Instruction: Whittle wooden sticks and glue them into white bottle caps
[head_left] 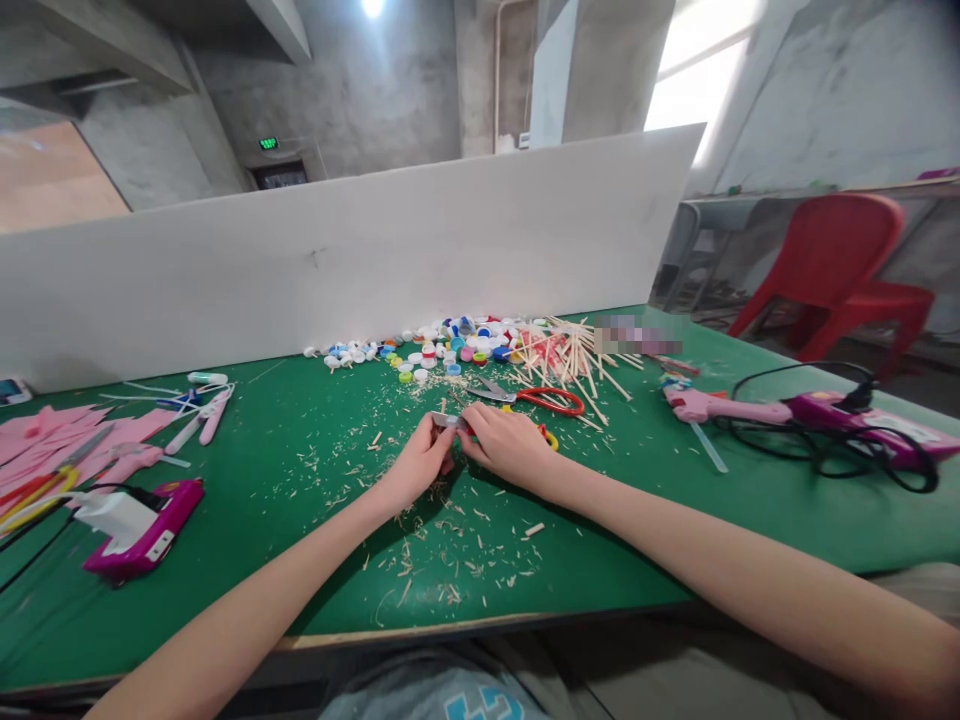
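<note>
My left hand [421,458] and my right hand [504,440] are close together above the table, both with closed fingers. A small flat grey metal piece [448,421], like a blade, shows between the fingertips, pinched at its right end by my right hand. What my left fingers hold is mostly hidden. Just beyond my right hand lie scissors with red handles [553,401], their blades apart. A yellow handle [550,438] sticks out from behind the right hand. Thin wood shavings [450,560] are scattered beneath and around both hands.
Behind the hands are a heap of bottle caps [427,352] and a pile of wooden sticks [581,362]. Pink glue guns [697,405] and magenta power strips [154,530] with cables flank me. Pink sheets [45,440] lie left. A white panel [360,260] borders the table's back.
</note>
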